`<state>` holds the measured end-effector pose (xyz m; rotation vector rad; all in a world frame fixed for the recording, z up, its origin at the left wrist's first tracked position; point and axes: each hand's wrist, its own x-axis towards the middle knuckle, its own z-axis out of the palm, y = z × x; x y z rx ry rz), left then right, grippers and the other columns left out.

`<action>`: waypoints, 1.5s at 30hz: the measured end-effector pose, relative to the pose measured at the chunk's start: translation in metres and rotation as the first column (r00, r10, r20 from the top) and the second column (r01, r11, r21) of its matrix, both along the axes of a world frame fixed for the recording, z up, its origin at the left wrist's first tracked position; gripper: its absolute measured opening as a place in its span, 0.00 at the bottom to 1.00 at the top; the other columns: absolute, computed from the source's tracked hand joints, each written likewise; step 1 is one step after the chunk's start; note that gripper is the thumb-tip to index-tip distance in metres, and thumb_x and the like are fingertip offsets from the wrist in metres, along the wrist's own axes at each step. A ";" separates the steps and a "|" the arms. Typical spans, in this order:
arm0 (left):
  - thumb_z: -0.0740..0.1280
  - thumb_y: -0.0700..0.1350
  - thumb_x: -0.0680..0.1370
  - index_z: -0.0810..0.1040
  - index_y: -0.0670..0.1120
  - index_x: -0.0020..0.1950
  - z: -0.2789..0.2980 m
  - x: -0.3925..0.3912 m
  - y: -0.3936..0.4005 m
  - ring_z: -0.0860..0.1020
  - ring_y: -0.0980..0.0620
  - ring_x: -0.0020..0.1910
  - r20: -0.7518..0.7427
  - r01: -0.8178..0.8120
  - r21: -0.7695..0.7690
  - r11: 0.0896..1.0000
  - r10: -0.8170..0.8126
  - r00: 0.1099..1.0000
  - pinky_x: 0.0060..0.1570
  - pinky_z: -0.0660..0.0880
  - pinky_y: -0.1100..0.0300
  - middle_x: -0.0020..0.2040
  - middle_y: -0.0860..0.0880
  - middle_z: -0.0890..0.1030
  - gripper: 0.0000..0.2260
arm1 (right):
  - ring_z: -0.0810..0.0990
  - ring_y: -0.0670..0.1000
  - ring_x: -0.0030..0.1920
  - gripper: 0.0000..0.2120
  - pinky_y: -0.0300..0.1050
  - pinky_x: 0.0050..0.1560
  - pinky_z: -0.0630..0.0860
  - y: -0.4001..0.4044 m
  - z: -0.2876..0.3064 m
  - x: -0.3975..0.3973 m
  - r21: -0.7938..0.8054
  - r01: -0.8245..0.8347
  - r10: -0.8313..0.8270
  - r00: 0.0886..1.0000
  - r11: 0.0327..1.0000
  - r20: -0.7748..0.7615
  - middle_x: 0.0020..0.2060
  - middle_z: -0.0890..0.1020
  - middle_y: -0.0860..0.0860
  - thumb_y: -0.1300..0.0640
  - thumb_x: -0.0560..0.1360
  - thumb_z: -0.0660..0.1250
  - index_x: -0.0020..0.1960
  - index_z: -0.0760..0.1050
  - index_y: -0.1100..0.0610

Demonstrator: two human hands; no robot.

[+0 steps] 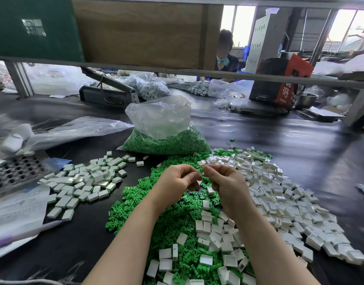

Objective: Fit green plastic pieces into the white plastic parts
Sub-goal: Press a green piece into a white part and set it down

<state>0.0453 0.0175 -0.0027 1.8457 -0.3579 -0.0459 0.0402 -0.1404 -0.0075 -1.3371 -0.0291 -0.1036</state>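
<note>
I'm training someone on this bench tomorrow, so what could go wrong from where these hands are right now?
The left hand and right hand pinch a small white part in mid-air; if it slips, it likely vanishes among the loose green pieces and white parts below. The pile on the left lies close by, so piles could get mixed.

Centre: heap of loose clip pieces (156,214) on the table (300,153)
Behind it: bag of pieces (166,138)
Right, overlapping the heap: spread of open housings (284,194)
Left: pile of fitted housings (84,177)
Far left: perforated tray (14,171)
Above the heap: both hands (199,182)
</note>
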 end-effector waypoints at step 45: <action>0.61 0.45 0.83 0.76 0.43 0.42 0.000 -0.004 0.003 0.71 0.54 0.32 -0.095 0.074 -0.014 0.997 -0.075 0.993 0.34 0.67 0.65 0.32 0.49 0.75 0.12 | 0.69 0.52 0.31 0.13 0.50 0.37 0.67 -0.007 -0.003 0.004 -0.386 -0.026 0.057 0.996 0.922 0.069 0.25 0.72 0.50 0.61 0.80 0.63 0.36 0.75 0.58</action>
